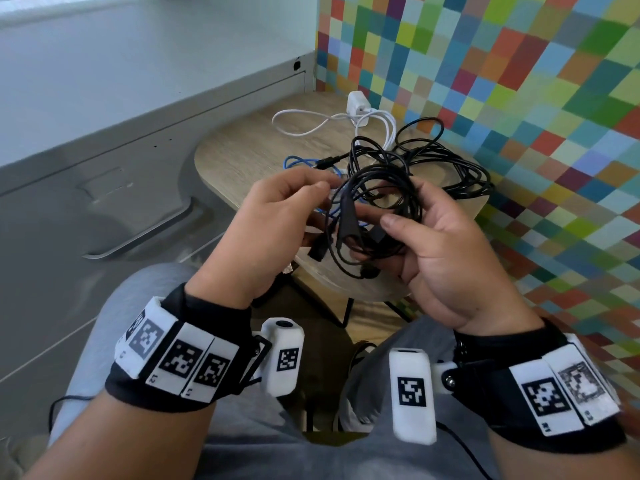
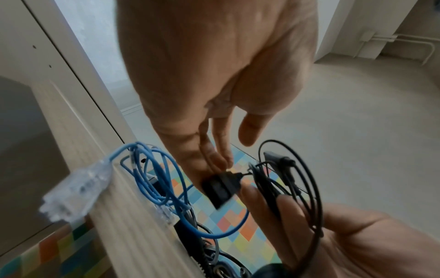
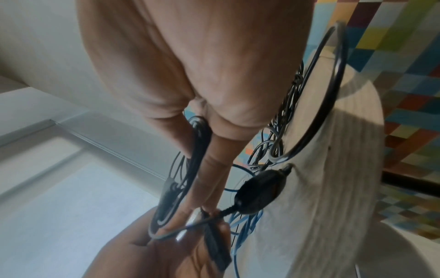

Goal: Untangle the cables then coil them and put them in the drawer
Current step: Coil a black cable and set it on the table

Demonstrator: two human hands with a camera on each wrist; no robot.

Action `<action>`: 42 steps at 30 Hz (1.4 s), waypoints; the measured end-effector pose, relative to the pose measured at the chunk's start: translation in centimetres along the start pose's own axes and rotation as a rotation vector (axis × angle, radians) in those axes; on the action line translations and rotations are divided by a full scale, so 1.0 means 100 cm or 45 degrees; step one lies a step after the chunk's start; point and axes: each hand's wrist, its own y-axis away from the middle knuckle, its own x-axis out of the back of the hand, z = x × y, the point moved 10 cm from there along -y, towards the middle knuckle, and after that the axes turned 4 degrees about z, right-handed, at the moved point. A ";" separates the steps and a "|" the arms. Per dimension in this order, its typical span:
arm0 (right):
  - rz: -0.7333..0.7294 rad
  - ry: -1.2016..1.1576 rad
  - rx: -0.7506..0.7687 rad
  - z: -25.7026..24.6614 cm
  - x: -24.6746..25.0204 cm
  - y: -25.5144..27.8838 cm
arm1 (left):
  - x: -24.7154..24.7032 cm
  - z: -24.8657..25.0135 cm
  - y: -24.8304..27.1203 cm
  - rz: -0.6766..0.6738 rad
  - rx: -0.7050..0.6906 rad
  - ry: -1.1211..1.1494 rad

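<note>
While head view blurs it, left hand [image 2: 214,79] pinches black plug [image 2: 220,187].

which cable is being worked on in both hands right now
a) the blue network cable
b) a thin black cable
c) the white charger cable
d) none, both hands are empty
b: the right hand has loops of the thin black cable round its fingers, and the left hand pinches its black plug; the white charger cable and the blue cable lie on the table.

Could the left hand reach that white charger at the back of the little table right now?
Probably not at once. The left hand is pinching a black plug of the black cable that the right hand holds. The white charger lies in the open beyond the tangle, so letting go first should free the way.
</note>
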 end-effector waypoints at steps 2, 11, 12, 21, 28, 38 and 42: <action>0.049 -0.027 0.041 -0.003 0.006 -0.002 | -0.004 -0.007 -0.001 -0.052 0.057 0.034; 0.143 0.207 0.247 -0.014 0.015 -0.004 | 0.000 -0.007 -0.003 0.009 -0.048 -0.023; 0.137 0.227 0.249 -0.013 0.014 -0.004 | 0.002 -0.004 -0.003 0.040 -0.053 0.038; 0.111 0.331 0.304 -0.013 0.007 -0.002 | -0.014 0.003 0.003 -0.072 -0.168 -0.138; 0.073 0.268 0.203 -0.004 -0.001 -0.001 | -0.013 0.008 0.006 -0.050 -0.203 0.043; -0.016 -0.054 0.011 0.000 -0.003 0.004 | -0.019 0.011 0.006 -0.084 -0.268 -0.146; 0.005 -0.135 0.008 -0.005 -0.002 0.004 | -0.008 0.005 0.003 0.048 -0.226 -0.125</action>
